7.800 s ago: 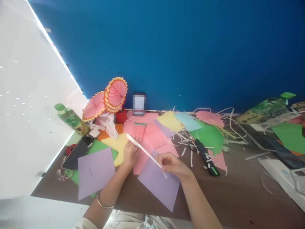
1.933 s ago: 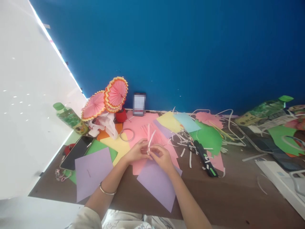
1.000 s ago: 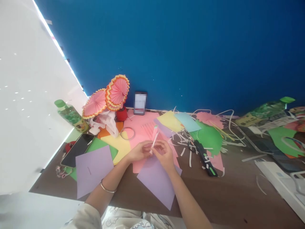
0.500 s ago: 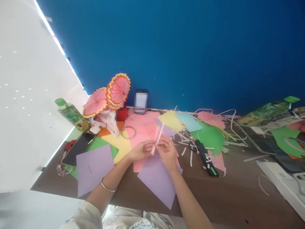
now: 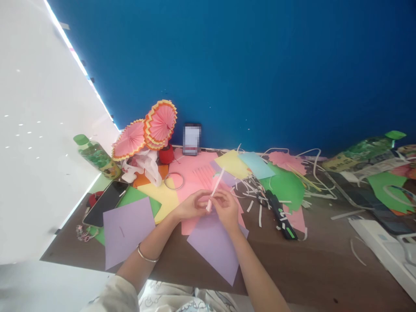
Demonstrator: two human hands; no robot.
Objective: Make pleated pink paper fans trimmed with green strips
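Between my two hands is a narrow white paper strip [image 5: 217,182], standing at a slant with its upper end leaning right. My left hand [image 5: 194,205] pinches it from the left near its lower part. From the right, my right hand [image 5: 226,209] has its fingertips closed on the same strip. Something pale pink shows at the fingertips, too small to make out. Beneath the hands lie pink paper [image 5: 186,225] and a purple sheet [image 5: 217,249]. Thin pink strips [image 5: 204,175] rest just behind the hands.
Pink pleated paper fans [image 5: 160,123] and a bottle [image 5: 97,157] stand at the back left. A phone [image 5: 191,139] leans on the blue wall. Left of my arm lie a dark phone [image 5: 106,203] and purple paper [image 5: 129,232]. White scraps [image 5: 251,188] and a black cutter-like tool [image 5: 282,216] lie right.
Both hands keep their hold on the white strip, with only slight finger movement. The whole view has shifted a little; nothing else has visibly moved.
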